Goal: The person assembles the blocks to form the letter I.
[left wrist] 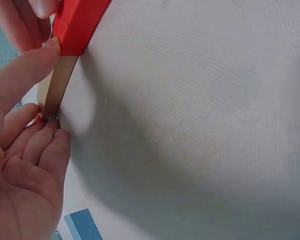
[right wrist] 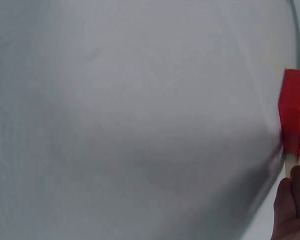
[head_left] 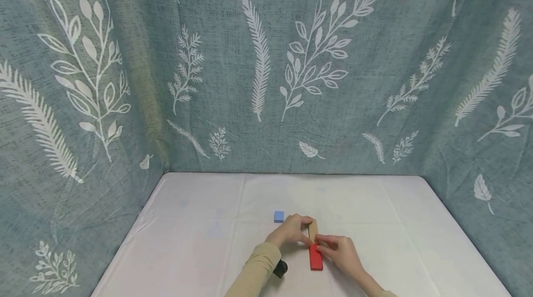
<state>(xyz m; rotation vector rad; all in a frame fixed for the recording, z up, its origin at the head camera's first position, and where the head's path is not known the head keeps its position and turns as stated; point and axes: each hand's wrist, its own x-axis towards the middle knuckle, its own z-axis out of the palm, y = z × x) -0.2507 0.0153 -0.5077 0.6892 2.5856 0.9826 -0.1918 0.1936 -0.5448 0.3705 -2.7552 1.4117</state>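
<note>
A red rectangular block (head_left: 316, 260) and a tan wooden block (head_left: 313, 230) lie end to end on the white table. My left hand (head_left: 293, 230) holds the wooden block lengthwise. Its fingertips (left wrist: 50, 125) are at the far end, and its thumb lies at the seam with the red block (left wrist: 80, 25). From the right side, my right hand (head_left: 342, 253) grips the red block near that same seam, fingers bent. In the right wrist view, the red block (right wrist: 293, 112) shows at the right edge, with part of the right hand (right wrist: 295, 205) below it.
A small blue block (head_left: 279, 216) sits on the white table (head_left: 200, 232), just beyond the left hand. Something black (head_left: 280, 269) is at the left wrist. A green leaf-patterned curtain (head_left: 266, 79) surrounds the table's back and sides.
</note>
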